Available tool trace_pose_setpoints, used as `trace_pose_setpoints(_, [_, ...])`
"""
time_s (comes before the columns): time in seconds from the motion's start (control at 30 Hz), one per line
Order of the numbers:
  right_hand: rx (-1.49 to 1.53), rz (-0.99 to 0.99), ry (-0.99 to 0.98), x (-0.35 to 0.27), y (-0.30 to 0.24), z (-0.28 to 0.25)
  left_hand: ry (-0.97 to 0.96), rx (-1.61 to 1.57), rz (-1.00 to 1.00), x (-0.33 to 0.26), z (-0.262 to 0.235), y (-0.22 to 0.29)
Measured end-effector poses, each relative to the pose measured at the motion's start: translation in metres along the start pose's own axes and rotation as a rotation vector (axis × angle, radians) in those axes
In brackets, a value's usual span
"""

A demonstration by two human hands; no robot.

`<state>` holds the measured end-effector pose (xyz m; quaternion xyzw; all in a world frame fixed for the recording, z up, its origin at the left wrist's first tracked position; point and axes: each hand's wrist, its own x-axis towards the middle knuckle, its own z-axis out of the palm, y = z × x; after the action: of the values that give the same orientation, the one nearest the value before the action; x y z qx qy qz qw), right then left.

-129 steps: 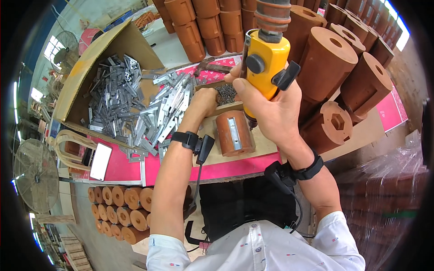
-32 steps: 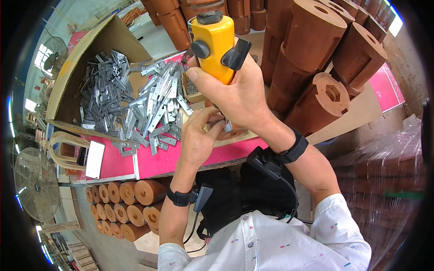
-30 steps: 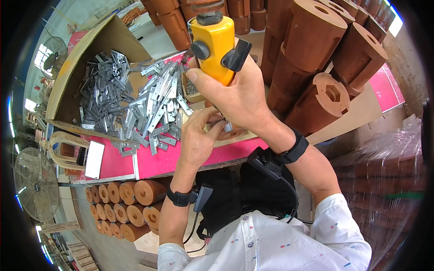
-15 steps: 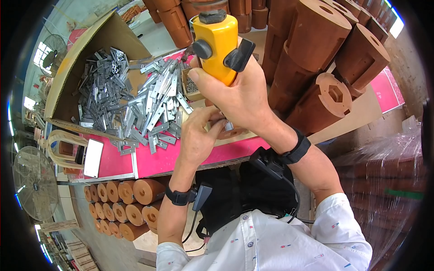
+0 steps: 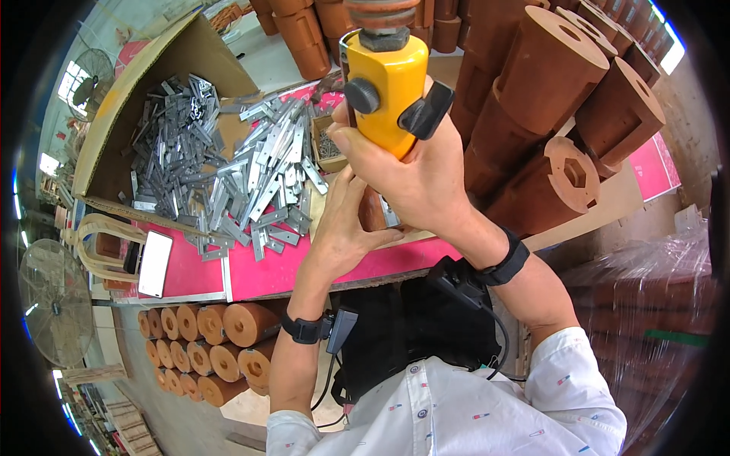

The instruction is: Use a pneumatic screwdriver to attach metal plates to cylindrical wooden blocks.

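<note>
My right hand (image 5: 414,178) grips a yellow power screwdriver (image 5: 384,91) held upright, with a black knob and a black lever on its body. Below it my left hand (image 5: 342,228) holds a brown cylindrical core (image 5: 372,213) with a small metal plate (image 5: 388,214) on its side. The right hand and the tool hide most of that core and the tool's tip.
A heap of flat metal brackets (image 5: 243,171) spills from an open cardboard box (image 5: 152,83) onto the pink table (image 5: 304,266). A small box of screws (image 5: 328,148) stands by it. Stacked brown cores (image 5: 563,99) fill the right. A phone (image 5: 154,264) lies left; more cores (image 5: 220,342) rest below.
Since the oldest frame my left hand has moved down under the tool, and the screwdriver has risen closer to the camera. Over the last second the hands hardly shift.
</note>
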<state>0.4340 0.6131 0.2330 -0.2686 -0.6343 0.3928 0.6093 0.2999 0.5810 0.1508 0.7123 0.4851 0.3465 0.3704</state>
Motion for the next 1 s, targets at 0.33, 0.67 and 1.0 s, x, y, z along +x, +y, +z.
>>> trace_pose_setpoints(0.33, [0.054,0.017,-0.005,0.0011,0.0026,-0.0025,-0.014,0.048,-0.009,0.0042,0.0007,-0.0090])
trace_pose_setpoints(0.67, [-0.004,-0.045,-0.019,-0.0009,0.0045,-0.0036,-0.018,0.071,-0.012,0.0030,0.0001,-0.0080])
trace_pose_setpoints(1.0, [-0.087,-0.076,0.010,-0.0033,0.0051,-0.0066,0.038,0.043,0.057,0.0047,0.0019,-0.0032])
